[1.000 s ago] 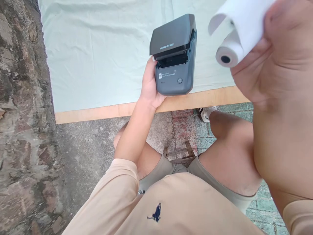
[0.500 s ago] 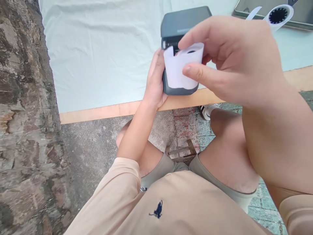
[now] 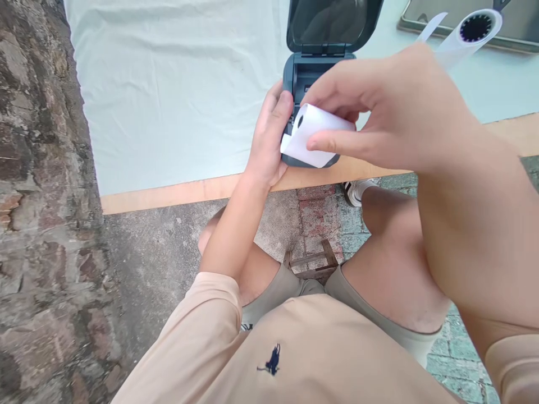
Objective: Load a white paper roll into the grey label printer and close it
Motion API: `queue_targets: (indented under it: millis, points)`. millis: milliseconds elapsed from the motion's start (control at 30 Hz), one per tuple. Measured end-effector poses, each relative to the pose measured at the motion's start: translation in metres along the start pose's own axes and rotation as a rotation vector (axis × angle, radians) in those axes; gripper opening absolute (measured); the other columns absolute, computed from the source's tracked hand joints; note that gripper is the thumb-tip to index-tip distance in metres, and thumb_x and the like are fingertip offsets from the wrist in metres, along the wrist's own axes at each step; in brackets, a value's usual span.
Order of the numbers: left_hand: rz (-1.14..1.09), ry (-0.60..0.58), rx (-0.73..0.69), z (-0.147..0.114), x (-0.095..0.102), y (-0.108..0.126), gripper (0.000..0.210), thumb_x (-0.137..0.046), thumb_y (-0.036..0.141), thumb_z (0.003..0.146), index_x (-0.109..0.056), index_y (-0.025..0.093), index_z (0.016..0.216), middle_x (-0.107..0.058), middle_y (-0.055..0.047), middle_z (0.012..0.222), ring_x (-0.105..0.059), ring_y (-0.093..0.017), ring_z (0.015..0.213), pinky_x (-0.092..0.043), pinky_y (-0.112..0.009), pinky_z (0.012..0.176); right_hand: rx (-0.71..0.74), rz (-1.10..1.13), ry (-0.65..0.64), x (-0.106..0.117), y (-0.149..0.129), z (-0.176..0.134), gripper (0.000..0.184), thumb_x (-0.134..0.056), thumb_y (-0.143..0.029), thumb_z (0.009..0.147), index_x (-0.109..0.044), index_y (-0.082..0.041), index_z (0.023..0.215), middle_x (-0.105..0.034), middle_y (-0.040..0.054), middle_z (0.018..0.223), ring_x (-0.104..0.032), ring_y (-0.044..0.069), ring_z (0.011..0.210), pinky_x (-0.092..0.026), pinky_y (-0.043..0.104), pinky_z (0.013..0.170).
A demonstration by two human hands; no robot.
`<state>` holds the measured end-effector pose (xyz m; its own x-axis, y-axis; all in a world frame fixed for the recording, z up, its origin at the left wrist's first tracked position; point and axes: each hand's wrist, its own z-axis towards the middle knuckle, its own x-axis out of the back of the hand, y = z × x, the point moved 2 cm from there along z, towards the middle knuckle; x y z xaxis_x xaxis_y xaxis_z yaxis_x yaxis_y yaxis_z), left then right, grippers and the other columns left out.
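Note:
A dark blue-grey label printer (image 3: 322,66) rests at the table's near edge with its lid (image 3: 330,25) swung up, showing the bay inside. My left hand (image 3: 269,132) wraps around the printer's left side, thumb over the rim. Between the thumb and fingers of my right hand (image 3: 370,115) is a small white paper roll (image 3: 322,126) with a dark core hole facing left. The roll lies tilted over the front part of the printer, its loose paper end hanging to the lower left. My right fingertips are partly hidden behind the roll.
Another white paper roll (image 3: 469,36) with a toothed black core stands at the upper right, beside a dark flat device (image 3: 516,19). A pale cloth (image 3: 177,101) covers the table above its wooden edge (image 3: 177,192). A stone wall (image 3: 46,224) rises on the left.
The printer's lid has swung further up and back, baring the bay. My right hand has turned the paper roll from upright onto its side and lowered it slightly.

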<state>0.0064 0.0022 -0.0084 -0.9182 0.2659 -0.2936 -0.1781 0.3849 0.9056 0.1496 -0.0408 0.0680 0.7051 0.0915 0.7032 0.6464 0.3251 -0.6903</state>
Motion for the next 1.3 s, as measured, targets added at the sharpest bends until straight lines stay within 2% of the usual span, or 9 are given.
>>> queue_targets:
  millis: [100,167,267,533,767,900,1000,1133,1300]
  points:
    - [0.072,-0.11,-0.219,-0.002,-0.004,0.005,0.028,-0.036,0.042,0.094,-0.05,0.026,0.113,-0.063,0.002,0.102,-0.057,-0.021,0.12,-0.047,-0.037,0.104,-0.062,-0.318,0.03,-0.001,0.002,0.003,0.032,-0.059,-0.04,0.077,-0.061,-0.025,0.106,-0.066,-0.0001,0.09,-0.06,0.017,0.081,-0.044,0.035,0.078]
    - [0.047,-0.143,-0.25,-0.003,-0.005,0.005,0.025,-0.037,0.041,0.094,-0.053,0.025,0.105,-0.061,0.001,0.101,-0.056,-0.019,0.12,-0.049,-0.032,0.1,-0.134,-0.364,0.048,-0.001,0.006,0.006,0.036,-0.057,-0.038,0.078,-0.057,-0.025,0.112,-0.065,0.0003,0.102,-0.061,0.021,0.092,-0.043,0.036,0.084]
    - [-0.033,-0.179,-0.241,-0.003,-0.005,0.003,0.023,-0.041,0.04,0.093,-0.056,0.026,0.103,-0.06,0.0,0.1,-0.055,-0.021,0.122,-0.05,-0.032,0.097,-0.185,-0.358,0.067,-0.004,0.012,0.011,0.04,-0.057,-0.038,0.078,-0.052,-0.026,0.116,-0.062,0.0016,0.109,-0.061,0.024,0.099,-0.042,0.04,0.089]
    - [-0.1,-0.161,-0.187,-0.003,-0.007,0.004,0.02,-0.044,0.041,0.092,-0.058,0.027,0.095,-0.063,0.0,0.107,-0.052,-0.023,0.126,-0.051,-0.034,0.099,-0.21,-0.423,0.108,-0.014,0.016,0.012,0.037,-0.057,-0.037,0.075,-0.05,-0.024,0.109,-0.06,0.001,0.104,-0.057,0.024,0.102,-0.038,0.049,0.095]
    - [-0.026,-0.12,-0.175,-0.004,-0.007,0.006,0.025,-0.04,0.034,0.095,-0.057,0.022,0.109,-0.064,0.002,0.099,-0.039,-0.024,0.139,-0.046,-0.039,0.105,-0.215,-0.476,0.125,-0.009,0.014,0.008,0.034,-0.059,-0.038,0.074,-0.053,-0.025,0.104,-0.061,0.0045,0.097,-0.053,0.029,0.105,-0.035,0.052,0.093]
    - [-0.041,-0.123,-0.169,-0.004,-0.007,0.004,0.021,-0.046,0.036,0.093,-0.056,0.022,0.106,-0.061,0.001,0.087,-0.047,-0.024,0.134,-0.048,-0.036,0.103,-0.291,-0.524,0.107,-0.009,0.008,0.008,0.032,-0.059,-0.04,0.075,-0.054,-0.026,0.103,-0.061,0.0062,0.089,-0.053,0.03,0.104,-0.036,0.053,0.092]
    - [-0.038,-0.126,-0.17,-0.004,-0.007,0.003,0.019,-0.046,0.034,0.093,-0.056,0.023,0.105,-0.059,0.001,0.089,-0.05,-0.023,0.131,-0.05,-0.034,0.099,-0.324,-0.573,0.103,-0.011,0.007,0.009,0.033,-0.062,-0.035,0.073,-0.056,-0.024,0.104,-0.062,0.007,0.09,-0.055,0.032,0.105,-0.039,0.054,0.091]
    - [-0.036,-0.105,-0.185,-0.004,-0.007,0.003,0.02,-0.046,0.036,0.093,-0.057,0.024,0.104,-0.06,0.0,0.095,-0.049,-0.023,0.13,-0.049,-0.034,0.1,-0.25,-0.502,0.141,-0.013,0.01,0.009,0.026,-0.061,-0.036,0.075,-0.06,-0.021,0.096,-0.063,0.008,0.092,-0.054,0.034,0.108,-0.04,0.055,0.09]
    - [-0.08,-0.059,-0.151,-0.001,-0.004,0.003,0.027,-0.048,0.049,0.088,-0.06,0.027,0.098,-0.065,-0.001,0.102,-0.046,-0.025,0.132,-0.047,-0.037,0.104,-0.078,-0.421,0.204,-0.013,0.012,0.0,0.027,-0.045,-0.045,0.085,-0.063,-0.025,0.089,-0.061,0.0013,0.108,-0.051,0.025,0.11,-0.037,0.048,0.093]
